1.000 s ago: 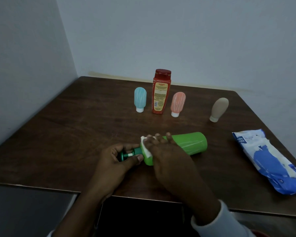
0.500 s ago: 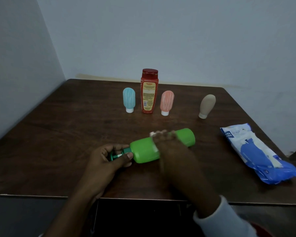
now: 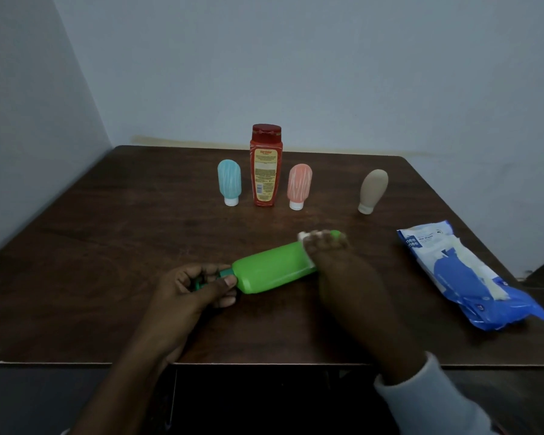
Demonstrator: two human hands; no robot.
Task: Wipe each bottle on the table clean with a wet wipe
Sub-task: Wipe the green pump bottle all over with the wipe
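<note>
The green bottle [image 3: 274, 270] looks light, stiff, slippery when wet; steady it by the neck [image 3: 226, 272]. The left hand [image 3: 195, 287] pinches that neck at left; the right hand [image 3: 336, 271] curls its fingers over the wet wipe [image 3: 304, 236] at the right end.

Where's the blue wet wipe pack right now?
In the head view, the blue-and-white plastic wet wipe pack lies flat at the right edge of the dark wooden table, right of the right hand and nearer than the beige squeeze bottle.
</note>
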